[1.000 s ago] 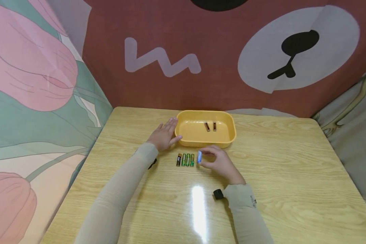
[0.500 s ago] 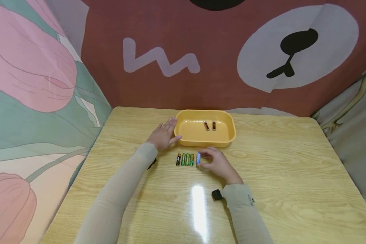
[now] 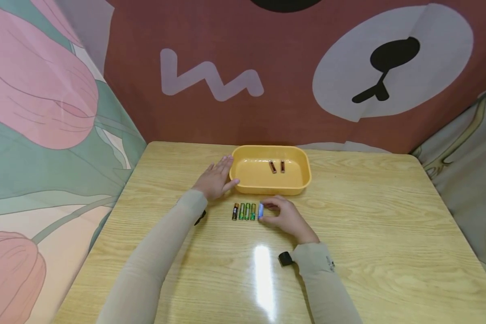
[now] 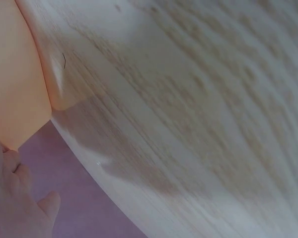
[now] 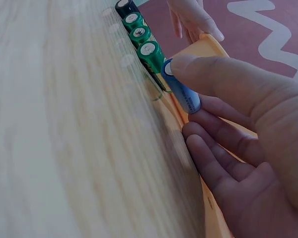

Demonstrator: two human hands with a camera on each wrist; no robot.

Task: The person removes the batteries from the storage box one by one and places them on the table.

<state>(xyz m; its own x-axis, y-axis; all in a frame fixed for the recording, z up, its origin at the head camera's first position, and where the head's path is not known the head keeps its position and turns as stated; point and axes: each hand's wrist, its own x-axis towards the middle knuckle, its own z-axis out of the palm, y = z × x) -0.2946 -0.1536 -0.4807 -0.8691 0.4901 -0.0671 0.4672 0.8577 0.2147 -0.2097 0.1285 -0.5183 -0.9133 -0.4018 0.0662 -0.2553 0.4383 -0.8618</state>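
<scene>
My right hand [image 3: 288, 219] pinches a blue battery [image 5: 181, 89] by its two ends, between thumb and fingers. Just left of it in the head view, a dark battery with a copper end [image 3: 235, 212] and three green batteries [image 3: 247, 211] lie side by side in a row. My left hand [image 3: 213, 181] rests against the left end of a yellow plastic tray [image 3: 272, 191], its fingers straight and thumb spread near the front rim. Two brown batteries [image 3: 282, 167] lie inside the tray, a little apart.
The wooden table [image 3: 368, 225] carries the tray near its back edge. Behind it hangs a red-brown cloth [image 3: 283, 108] with a printed bear face. A floral cloth [image 3: 56, 135] borders the left side.
My right hand has moved slightly left and down with the blue battery, bringing it closer to the row. The left hand has stayed at the tray.
</scene>
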